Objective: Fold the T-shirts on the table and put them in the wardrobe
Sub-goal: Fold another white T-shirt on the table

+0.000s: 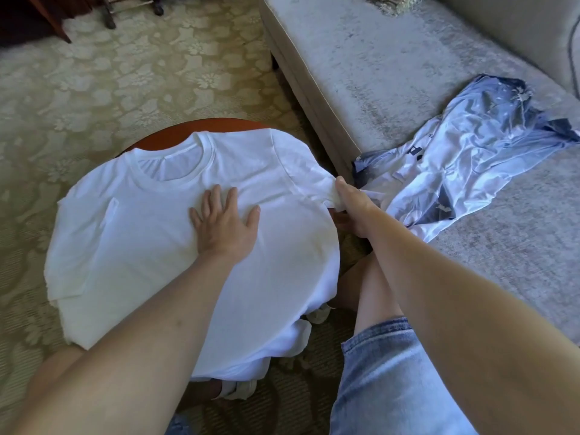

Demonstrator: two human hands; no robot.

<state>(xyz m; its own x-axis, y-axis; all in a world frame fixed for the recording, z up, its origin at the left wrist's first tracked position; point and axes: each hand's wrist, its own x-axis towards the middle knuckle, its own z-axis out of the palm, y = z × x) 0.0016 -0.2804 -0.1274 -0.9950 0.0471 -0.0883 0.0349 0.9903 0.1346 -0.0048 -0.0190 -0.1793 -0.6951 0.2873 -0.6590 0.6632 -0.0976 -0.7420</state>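
White tee (141, 246) under flat, spread-fingered L hand (224, 226); sleeve (317, 180) in pinch of R hand (351, 207)

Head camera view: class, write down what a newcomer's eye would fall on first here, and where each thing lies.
First, the white T-shirt, spread front up over the small round table in the middle. The left hand presses flat on its chest, while the right hand pinches the sleeve at the table's right edge. A crumpled, shiny bluish bundle lies on the grey sofa to the right.
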